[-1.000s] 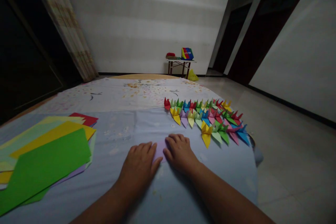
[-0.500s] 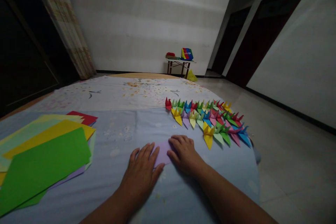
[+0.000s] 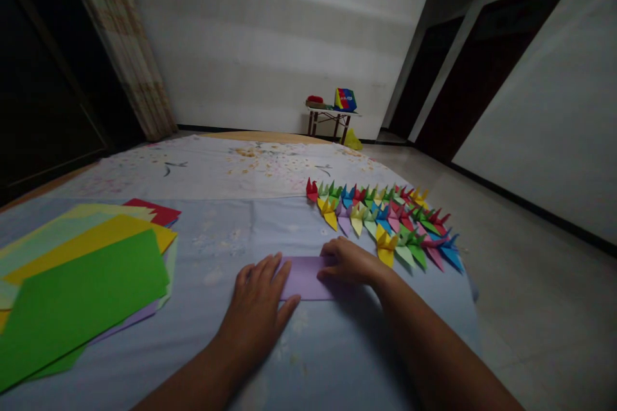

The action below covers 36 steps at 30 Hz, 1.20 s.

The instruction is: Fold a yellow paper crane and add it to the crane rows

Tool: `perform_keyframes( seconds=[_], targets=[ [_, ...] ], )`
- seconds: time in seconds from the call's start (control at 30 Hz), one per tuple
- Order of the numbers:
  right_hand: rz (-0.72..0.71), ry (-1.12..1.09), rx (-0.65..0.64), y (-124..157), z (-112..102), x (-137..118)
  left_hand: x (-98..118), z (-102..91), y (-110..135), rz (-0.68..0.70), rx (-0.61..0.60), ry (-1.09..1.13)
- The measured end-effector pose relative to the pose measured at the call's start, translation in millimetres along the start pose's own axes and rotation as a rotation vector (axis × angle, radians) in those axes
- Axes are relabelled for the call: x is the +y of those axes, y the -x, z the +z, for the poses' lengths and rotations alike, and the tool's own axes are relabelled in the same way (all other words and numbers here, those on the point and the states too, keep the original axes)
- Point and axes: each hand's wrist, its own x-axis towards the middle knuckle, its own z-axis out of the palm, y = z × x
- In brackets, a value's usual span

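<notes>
A purple sheet of paper [image 3: 304, 279] lies on the blue cloth between my hands as a narrow rectangle. My left hand [image 3: 258, 298] rests flat over its left end, thumb stretched along the near edge. Above the right part of the sheet, my right hand [image 3: 349, 263] is bent, its curled fingers and thumb on the paper. That hand hides the sheet's right end and part of the grip. Beyond it stand rows of folded paper cranes [image 3: 385, 247] in many colours.
To the left lies a fanned stack of coloured paper with a green sheet [image 3: 91, 298] on top. The blue cloth [image 3: 212, 347] covers the near table, and a flowered white cloth [image 3: 207, 170] the far part. A small side table [image 3: 332, 113] stands by the wall.
My right hand has moved slightly right and away from me, its flat fingers now curled. More of the purple paper shows between the hands. My left hand has hardly moved.
</notes>
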Motion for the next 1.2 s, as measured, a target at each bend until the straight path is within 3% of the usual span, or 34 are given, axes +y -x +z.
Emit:
perform_keyframes(
  seconds=[0.07,0.27,0.57,0.67,0.8,0.87,1.0,1.1,1.2],
  targets=[
    [0.036,-0.11,0.018,-2,3,5,-2,-2.3,-1,0.003,0.042,0.009],
    [0.171,-0.395,0.276,-8,21,6,0,-9.5,-5,0.047,0.059,0.053],
    [0.14,-0.893,0.024,-7,31,1,0,-9.4,-12,0.08,0.048,0.096],
    [0.078,-0.867,-0.027,-3,25,3,-1,-11.8,-13,0.091,0.036,0.142],
    [-0.011,-0.695,0.121,2,12,14,-5,-10.3,-12,0.066,0.041,0.269],
    [-0.135,-0.524,0.156,4,7,19,-8,-8.5,-11,0.027,0.039,0.333],
    [-0.382,-0.359,0.077,7,6,20,-7,-8.4,-10,-0.026,0.027,0.431],
    [-0.409,-0.38,0.043,6,9,15,-2,-10.2,-7,-0.021,0.004,0.462],
    [-0.329,-0.54,-0.045,5,13,12,2,-9.0,-6,-0.088,0.015,0.471]
  ],
)
